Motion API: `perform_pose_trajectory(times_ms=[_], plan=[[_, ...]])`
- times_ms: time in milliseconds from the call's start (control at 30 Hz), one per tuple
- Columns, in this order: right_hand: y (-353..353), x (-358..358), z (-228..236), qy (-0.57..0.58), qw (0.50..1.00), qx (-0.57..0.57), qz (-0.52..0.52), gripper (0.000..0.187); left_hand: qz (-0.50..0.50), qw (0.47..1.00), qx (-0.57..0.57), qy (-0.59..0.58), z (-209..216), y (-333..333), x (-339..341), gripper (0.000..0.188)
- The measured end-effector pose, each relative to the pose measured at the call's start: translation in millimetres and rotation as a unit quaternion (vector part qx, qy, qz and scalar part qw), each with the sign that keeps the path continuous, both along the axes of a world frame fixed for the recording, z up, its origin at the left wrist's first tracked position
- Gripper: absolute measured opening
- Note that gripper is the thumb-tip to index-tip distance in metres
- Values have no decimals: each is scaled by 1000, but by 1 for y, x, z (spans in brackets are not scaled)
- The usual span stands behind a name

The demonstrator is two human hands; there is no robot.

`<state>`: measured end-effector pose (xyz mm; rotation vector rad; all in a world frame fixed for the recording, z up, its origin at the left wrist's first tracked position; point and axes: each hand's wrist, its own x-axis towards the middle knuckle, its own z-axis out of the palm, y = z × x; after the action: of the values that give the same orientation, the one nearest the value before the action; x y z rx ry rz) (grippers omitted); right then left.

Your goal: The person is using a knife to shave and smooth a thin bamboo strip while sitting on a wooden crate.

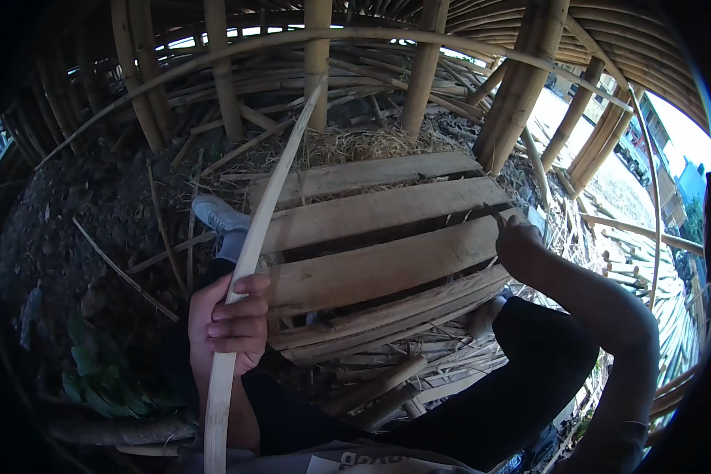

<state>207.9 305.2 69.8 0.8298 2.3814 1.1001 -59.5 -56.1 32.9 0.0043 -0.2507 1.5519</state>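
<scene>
My left hand point(235, 322) is wrapped round a long pale bamboo strip point(270, 193). The strip runs from the lower edge of the picture up past the slatted wooden bench point(387, 209), tapering to a thin tip in front of a post. Over at the bench's right end, my right hand point(520, 243) is closed in a fist. A small dark shape shows beside its fingers, too shaded to name. The fist lies close to the end of a plank; whether it touches the wood is unclear.
Thick upright bamboo poles point(521, 87) stand behind the bench, crossed by a long bent pole point(355, 34). Cut bamboo pieces point(640, 304) lie heaped at the right. A white shoe point(220, 213) is left of the bench, and green leaves point(99, 371) lie at lower left.
</scene>
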Motion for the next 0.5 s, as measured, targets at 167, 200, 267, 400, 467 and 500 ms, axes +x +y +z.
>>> perform_pose_trajectory(times_ms=[167, 200, 267, 400, 467, 500], plan=[[-52, -77, 21, 104, 960, -65, 253, 63, 45, 999, -7, 11, -7, 3, -6, 21], [-62, -93, 16, 133, 929, -43, 342, 64, 50, 999, -4, 16, -7, 3, -7, 21], [-71, -136, 3, 146, 897, -133, 395, 65, 54, 998, 8, 24, -7, 1, -10, 20], [-64, -212, -26, 297, 826, -309, 367, 45, 59, 997, 29, 27, -14, -2, -19, 19], [-54, -251, -29, 389, 808, -416, 148, 40, 73, 997, 29, 29, -12, -5, -19, 19], [-57, -266, -23, 389, 806, -418, 154, 40, 80, 996, 29, 26, -13, -7, -20, 19]])
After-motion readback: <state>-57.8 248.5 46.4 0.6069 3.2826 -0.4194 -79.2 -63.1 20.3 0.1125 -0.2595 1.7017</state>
